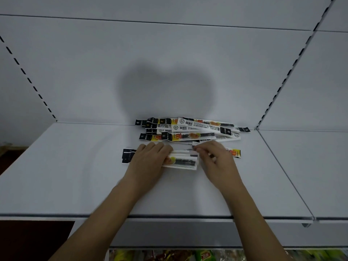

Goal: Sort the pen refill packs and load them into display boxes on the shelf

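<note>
A loose pile of pen refill packs, long white strips with black and yellow ends, lies at the back of the white shelf. In front of it a small stack of packs lies lengthwise. My left hand holds the stack's left part, fingers curled over it. My right hand pinches the right part of the stack from above. A black end sticks out left of my left hand, a yellow end right of my right hand. No display box is in view.
The shelf's back wall rises just behind the pile, with slotted uprights on both sides. A second shelf board adjoins on the right. Colourful packaged goods show on a lower shelf under the front edge.
</note>
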`<action>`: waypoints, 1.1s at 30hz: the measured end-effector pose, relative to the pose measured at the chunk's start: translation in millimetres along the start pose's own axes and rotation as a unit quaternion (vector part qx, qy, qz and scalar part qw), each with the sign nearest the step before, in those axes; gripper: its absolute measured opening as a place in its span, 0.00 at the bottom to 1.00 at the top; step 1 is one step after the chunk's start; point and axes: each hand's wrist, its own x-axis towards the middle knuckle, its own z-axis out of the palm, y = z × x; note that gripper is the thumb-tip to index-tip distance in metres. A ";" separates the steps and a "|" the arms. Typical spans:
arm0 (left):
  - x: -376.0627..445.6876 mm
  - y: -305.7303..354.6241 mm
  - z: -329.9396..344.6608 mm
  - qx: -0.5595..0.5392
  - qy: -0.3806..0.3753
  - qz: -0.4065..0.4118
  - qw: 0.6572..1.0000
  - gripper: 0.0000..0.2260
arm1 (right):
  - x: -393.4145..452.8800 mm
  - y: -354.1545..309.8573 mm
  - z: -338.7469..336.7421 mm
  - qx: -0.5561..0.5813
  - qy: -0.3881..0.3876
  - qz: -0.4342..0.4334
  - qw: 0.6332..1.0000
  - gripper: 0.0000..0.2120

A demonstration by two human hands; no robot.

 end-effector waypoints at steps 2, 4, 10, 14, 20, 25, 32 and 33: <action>0.6 3.4 -4.3 -0.006 0.009 -0.015 1.000 0.06 | -0.9 10.8 3.3 -0.109 0.085 0.001 0.990 0.11; 1.1 6.5 -9.3 -0.020 0.017 -0.025 0.999 0.06 | -1.7 19.8 5.7 -0.194 0.098 0.063 0.974 0.14; 0.5 5.7 -10.4 -0.030 -0.011 -0.002 0.999 0.10 | -2.9 12.2 6.6 -0.161 -0.002 -0.023 0.987 0.07; -0.2 5.9 -9.3 -0.049 -0.044 0.021 0.998 0.15 | -6.8 -2.7 9.2 -0.097 -0.077 -0.071 0.990 0.06; 1.9 6.6 -10.8 -0.020 -0.001 -0.007 1.000 0.14 | -1.6 1.8 4.9 -0.068 -0.012 0.001 0.998 0.19; -0.8 6.3 -10.3 -0.011 0.009 -0.032 0.999 0.13 | -5.7 -7.6 1.0 0.064 -0.088 0.041 0.993 0.16; 0.4 8.7 -7.4 -0.001 -0.006 0.005 1.000 0.09 | -7.0 -16.7 -0.6 0.199 -0.129 0.059 0.970 0.22; 1.7 10.5 -9.8 0.000 0.005 -0.003 1.000 0.07 | -7.5 -20.6 -1.6 0.223 -0.127 0.045 0.965 0.22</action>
